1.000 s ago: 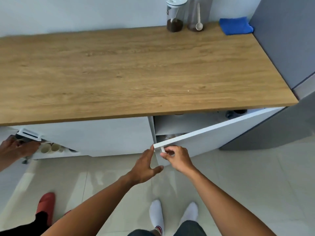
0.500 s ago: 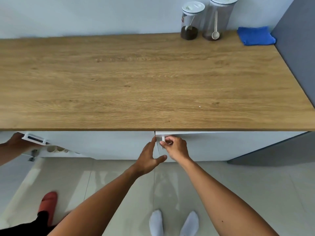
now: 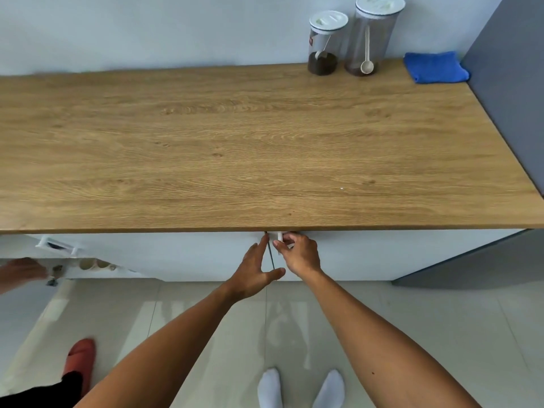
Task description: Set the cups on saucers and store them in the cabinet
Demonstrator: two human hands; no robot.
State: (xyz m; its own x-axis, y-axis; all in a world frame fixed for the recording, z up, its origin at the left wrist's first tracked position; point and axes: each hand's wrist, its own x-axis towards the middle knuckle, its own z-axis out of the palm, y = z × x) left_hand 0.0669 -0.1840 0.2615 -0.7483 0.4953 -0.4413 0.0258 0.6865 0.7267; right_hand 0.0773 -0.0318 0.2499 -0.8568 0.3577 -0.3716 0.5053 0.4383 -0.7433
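Note:
Below the wooden countertop (image 3: 235,148), the right cabinet door (image 3: 382,254) lies flush with the white cabinet front. My right hand (image 3: 298,254) pinches its small white handle (image 3: 280,237) at the door's upper left corner. My left hand (image 3: 254,270) presses with straight fingers against the left cabinet door (image 3: 176,254), right beside the dark gap between the two doors. Several pale cups (image 3: 94,264) show in an open compartment at the far left, under a white drawer part (image 3: 57,245). No saucers are in sight.
Another person's hand (image 3: 22,272) reaches in at the left edge, and their red slipper (image 3: 81,356) is on the tiled floor. Two lidded jars (image 3: 350,39) and a folded blue cloth (image 3: 435,67) stand at the counter's back right. A grey panel (image 3: 512,92) borders the right side.
The right cabinet door has swung from wide open to shut, my right hand on its handle throughout. My left hand stayed by the gap. The camera has tilted up.

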